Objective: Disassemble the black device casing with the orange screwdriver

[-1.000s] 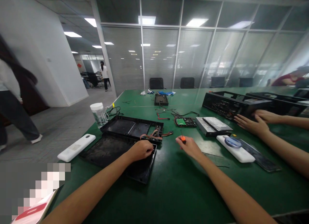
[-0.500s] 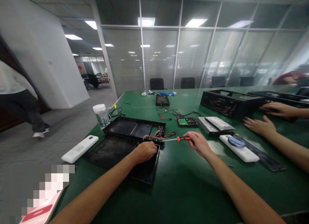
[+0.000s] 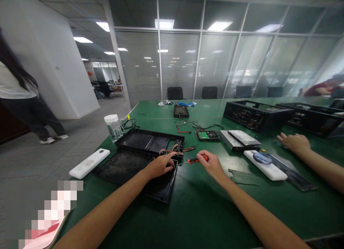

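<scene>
My right hand (image 3: 213,166) is closed around the orange and black handle of a screwdriver (image 3: 194,160). Its thin shaft points left, with the tip close to the fingers of my left hand (image 3: 159,165). My left hand is bent over the right part of a flat black cover (image 3: 118,164), fingers curled together near its edge; what they grip, if anything, is hidden. Just behind lies an open shallow black case (image 3: 157,143) with brown and orange wires (image 3: 172,150) at its right end.
A green hard drive board (image 3: 204,135), silver drives (image 3: 239,138), white devices (image 3: 90,163) and a clear jar (image 3: 113,127) lie around. Black computer cases (image 3: 255,116) stand at the right, near a co-worker's hand (image 3: 295,143). Another person (image 3: 24,98) is at the left.
My right hand has moved left and slightly nearer, bringing the screwdriver tip from beside the wires to my left fingers. My left hand's fingers have shifted. One co-worker's hand has left view.
</scene>
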Available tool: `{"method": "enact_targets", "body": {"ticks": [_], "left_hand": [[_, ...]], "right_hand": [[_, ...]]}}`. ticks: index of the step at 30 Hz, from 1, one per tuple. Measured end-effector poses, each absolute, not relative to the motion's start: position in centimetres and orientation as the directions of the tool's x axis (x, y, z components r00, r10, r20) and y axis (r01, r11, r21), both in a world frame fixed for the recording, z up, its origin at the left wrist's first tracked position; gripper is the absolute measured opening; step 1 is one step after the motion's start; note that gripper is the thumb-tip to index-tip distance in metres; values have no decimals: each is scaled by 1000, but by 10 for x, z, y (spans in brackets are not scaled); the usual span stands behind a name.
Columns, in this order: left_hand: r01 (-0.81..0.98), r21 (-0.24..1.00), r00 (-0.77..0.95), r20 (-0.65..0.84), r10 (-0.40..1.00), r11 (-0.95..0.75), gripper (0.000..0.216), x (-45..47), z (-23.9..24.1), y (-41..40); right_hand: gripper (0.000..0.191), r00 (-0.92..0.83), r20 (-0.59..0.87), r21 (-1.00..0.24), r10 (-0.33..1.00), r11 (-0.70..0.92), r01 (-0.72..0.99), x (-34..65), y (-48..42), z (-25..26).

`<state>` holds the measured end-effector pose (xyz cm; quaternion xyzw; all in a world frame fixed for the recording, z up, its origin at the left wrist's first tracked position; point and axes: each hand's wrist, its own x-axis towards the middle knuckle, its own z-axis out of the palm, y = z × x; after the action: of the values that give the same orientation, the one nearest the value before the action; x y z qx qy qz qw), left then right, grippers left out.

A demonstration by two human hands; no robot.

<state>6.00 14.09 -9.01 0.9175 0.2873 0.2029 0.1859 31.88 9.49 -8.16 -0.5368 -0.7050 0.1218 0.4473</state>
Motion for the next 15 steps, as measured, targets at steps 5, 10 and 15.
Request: {"method": "enact_targets", "body": {"ticks": [5, 10, 15], "left_hand": [[456, 448, 751, 270, 602, -769, 64, 60, -92, 142], [451, 423, 764, 273, 585, -786, 63, 60, -91, 141], [447, 419, 771, 267, 578, -790, 64, 61, -86, 139]], "right_hand": [[28, -49, 517, -619, 855, 413, 668, 317, 94, -82], [26, -117, 548, -512, 828, 443, 736, 314, 91, -76], [33, -271, 518, -194, 811, 420, 887, 286, 84, -34]]}}
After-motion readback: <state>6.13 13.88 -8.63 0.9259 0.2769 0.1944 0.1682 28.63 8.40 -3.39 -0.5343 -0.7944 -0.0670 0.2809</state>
